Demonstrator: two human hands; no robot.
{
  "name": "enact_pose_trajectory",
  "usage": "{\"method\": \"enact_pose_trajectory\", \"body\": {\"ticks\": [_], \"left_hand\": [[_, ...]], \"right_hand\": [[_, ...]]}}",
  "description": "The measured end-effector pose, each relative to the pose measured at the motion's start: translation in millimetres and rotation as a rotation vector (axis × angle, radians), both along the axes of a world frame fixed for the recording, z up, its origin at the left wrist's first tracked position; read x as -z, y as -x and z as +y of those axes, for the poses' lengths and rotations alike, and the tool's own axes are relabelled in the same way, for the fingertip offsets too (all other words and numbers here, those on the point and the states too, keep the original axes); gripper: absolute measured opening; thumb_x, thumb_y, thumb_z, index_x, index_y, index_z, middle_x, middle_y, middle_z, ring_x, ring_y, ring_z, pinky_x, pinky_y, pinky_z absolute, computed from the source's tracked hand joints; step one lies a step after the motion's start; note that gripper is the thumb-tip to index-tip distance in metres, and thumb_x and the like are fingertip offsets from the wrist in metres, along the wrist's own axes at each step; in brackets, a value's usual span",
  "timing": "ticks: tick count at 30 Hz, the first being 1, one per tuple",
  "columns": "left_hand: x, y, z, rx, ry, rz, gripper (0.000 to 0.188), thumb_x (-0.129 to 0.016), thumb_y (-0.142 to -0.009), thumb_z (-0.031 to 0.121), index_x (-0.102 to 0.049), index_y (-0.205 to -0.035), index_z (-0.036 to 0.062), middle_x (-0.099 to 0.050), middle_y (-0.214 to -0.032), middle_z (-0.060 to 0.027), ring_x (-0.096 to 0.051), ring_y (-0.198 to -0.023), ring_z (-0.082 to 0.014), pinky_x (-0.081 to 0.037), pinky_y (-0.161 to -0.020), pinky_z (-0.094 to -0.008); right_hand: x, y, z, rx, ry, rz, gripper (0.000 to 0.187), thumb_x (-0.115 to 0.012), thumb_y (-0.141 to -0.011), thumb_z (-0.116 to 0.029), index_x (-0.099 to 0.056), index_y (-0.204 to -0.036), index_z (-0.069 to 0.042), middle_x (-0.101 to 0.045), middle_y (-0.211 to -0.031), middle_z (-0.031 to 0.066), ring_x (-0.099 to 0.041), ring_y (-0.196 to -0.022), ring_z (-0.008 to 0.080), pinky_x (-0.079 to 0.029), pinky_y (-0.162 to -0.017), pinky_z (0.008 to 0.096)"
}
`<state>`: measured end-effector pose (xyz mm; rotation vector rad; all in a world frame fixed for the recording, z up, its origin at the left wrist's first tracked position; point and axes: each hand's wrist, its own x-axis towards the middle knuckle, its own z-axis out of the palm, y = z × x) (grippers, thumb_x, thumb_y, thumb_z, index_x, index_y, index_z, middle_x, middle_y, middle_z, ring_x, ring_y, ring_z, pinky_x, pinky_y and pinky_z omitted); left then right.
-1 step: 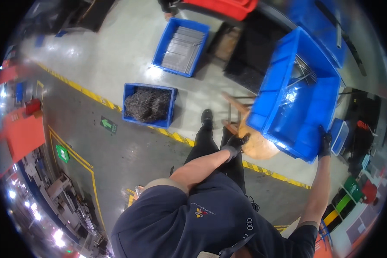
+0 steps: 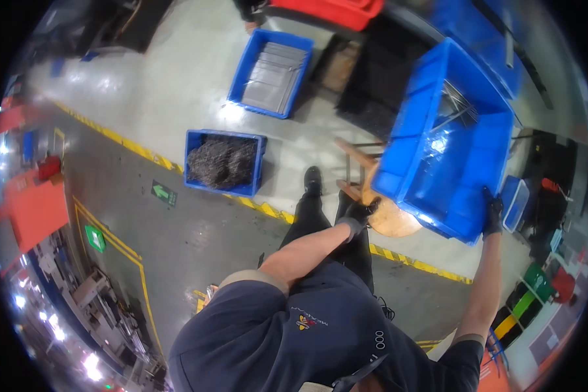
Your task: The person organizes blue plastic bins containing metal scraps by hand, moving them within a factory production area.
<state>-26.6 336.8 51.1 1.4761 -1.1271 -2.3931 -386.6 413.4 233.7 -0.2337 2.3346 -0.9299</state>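
A large blue plastic bin (image 2: pixel 408 153) stands tilted at the right, holding several thin metal rods (image 2: pixel 460 108) toward its far end. My right hand (image 2: pixel 493 212), in a dark glove, is closed over the bin's near right rim. The bin partly covers a round wooden stool (image 2: pixel 395 221) with wooden legs. My left hand (image 2: pixel 359 213), also gloved, is at the left edge of the stool's seat, fingers curled against it; its grip is partly hidden.
A smaller blue bin (image 2: pixel 260 191) holds a dark tangled mass (image 2: pixel 222 161). Beyond it, another blue bin (image 2: pixel 237 88) holds flat grey strips (image 2: pixel 271 75). A red bin (image 2: pixel 333 12) and another person's hand (image 2: pixel 251 26) are at the far edge. Yellow-striped tape (image 2: pixel 268 209) crosses the floor.
The whole view has shifted slightly, so the bins sit a little further left. Both hands keep their places on the bin and stool.
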Motion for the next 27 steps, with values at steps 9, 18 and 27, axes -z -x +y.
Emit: {"method": "enact_pose_trajectory", "body": {"ticks": [9,18,27], "left_hand": [[106,-27,23,-0.189,-0.083,0.155,0.054,-0.061,-0.08,0.042,-0.055,-0.111,-0.0008,-0.061,-0.103,-0.0099,-0.056,-0.097,-0.0199,-0.043,-0.083,-0.0304],[-23,-13,-51,0.243,-0.111,-0.098,0.039,-0.063,-0.08,0.034,-0.054,-0.107,0.0069,-0.061,-0.088,-0.0082,-0.059,-0.068,-0.0175,-0.049,-0.058,-0.0326],[-13,-82,-75,-0.176,-0.111,-0.3,0.04,-0.053,-0.085,0.041,-0.048,-0.108,0.0087,-0.063,-0.089,-0.0159,-0.063,-0.068,-0.0276,-0.051,-0.053,-0.0345]], "right_hand": [[24,3,-12,-0.158,0.191,-0.04,0.039,-0.061,-0.083,-0.03,-0.054,-0.111,-0.003,-0.058,-0.098,0.0075,-0.054,-0.085,0.0159,-0.047,-0.073,0.0307],[58,45,31,-0.003,0.058,0.087,0.057,-0.068,-0.074,-0.031,-0.047,-0.119,-0.004,-0.057,-0.104,0.0148,-0.057,-0.088,0.0273,-0.048,-0.077,0.0385],[86,33,4,-0.04,0.014,0.403,0.061,-0.062,-0.075,-0.029,-0.042,-0.127,-0.005,-0.052,-0.119,0.0203,-0.051,-0.109,0.034,-0.04,-0.093,0.0405]]}}
